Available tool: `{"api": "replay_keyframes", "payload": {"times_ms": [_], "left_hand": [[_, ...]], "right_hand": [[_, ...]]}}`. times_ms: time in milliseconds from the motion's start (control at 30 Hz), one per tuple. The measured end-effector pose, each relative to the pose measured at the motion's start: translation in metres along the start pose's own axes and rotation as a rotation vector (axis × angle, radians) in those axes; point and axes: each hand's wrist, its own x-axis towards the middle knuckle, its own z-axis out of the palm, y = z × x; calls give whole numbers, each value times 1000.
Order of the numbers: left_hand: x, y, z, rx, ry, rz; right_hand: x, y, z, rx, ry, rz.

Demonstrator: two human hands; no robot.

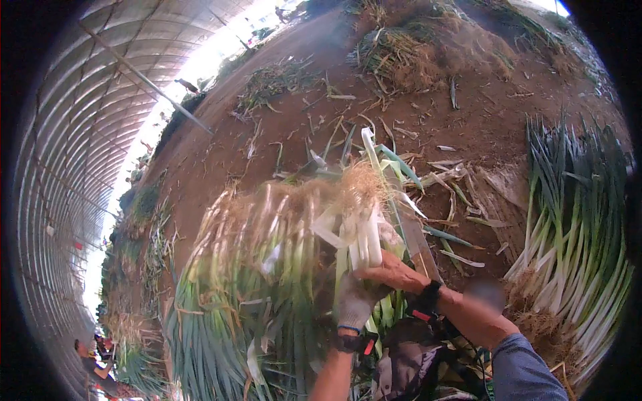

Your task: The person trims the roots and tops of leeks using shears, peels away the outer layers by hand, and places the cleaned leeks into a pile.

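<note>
Just right of centre, the gloved left hand point(354, 304) and the right hand point(389, 271) — fingers closed around stalks — grasp a bunch of leeks point(364, 240), roots upward. More leeks point(227, 314) lie lower left; another heap point(568, 247) lies far right.

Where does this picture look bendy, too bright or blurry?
In the head view, the ground curves and corners go black; in the head view, white glare runs beside the roof; in the head view, the onions in the middle look hazy.
</note>
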Motion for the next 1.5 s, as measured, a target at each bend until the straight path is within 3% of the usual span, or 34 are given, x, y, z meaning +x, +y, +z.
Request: {"api": "replay_keyframes", "payload": {"times_ms": [67,200,233,300,400,500,567,633,700,733,800,900,1000,1067,1100,1167,1200,1300,1400,1500], "left_hand": [[-3,2,1,15,-51,46],[-6,-27,13,-554,55,-167],[-4,-61,15,-731,33,-216],[-1,-67,13,-814,2,-228],[-1,-36,-13,-324,-59,-149],[5,-38,-26,328,-159,-137],[7,16,-27,433,-176,-191],[4,8,-32,241,-147,10],[4,11,-39,-81,-204,-43],[7,45,-45,-302,-271,-197],[9,49,-49,-476,-313,-270],[3,11,-42,-361,-241,-111],[-7,32,-35,-283,-159,-100],[-13,32,-30,-218,-100,-82],[-14,36,-29,-89,-78,-101],[-15,44,-29,176,-40,-136],[-16,31,-28,112,1,-121],[-22,-7,-32,28,94,-63],[-25,-3,-48,96,121,-32],[-28,5,-62,4,158,-118]], "right_hand": [[1,5,3,-74,57,9],[5,14,12,-182,125,-5],[4,12,11,-212,78,15],[0,-1,7,-277,-21,56],[-1,-23,0,-393,-210,139],[-8,-8,-1,-375,-176,-42],[-9,-15,-2,-397,-164,-108],[-11,-19,-1,-317,-174,-51],[-15,-18,-1,-134,-196,128],[-17,-21,-1,-106,-199,167],[-17,-27,-1,-50,-214,235],[-13,-17,5,4,-194,221],[-10,-19,12,-227,-65,65],[-9,-32,14,-398,-101,139],[-9,-39,14,-484,-116,174],[-4,-17,14,-544,-124,46],[-2,-10,14,-573,-129,-19],[-12,-50,11,-465,-259,72],[-15,-45,9,-581,-287,-256],[-18,-49,3,-690,-368,-191]]}}
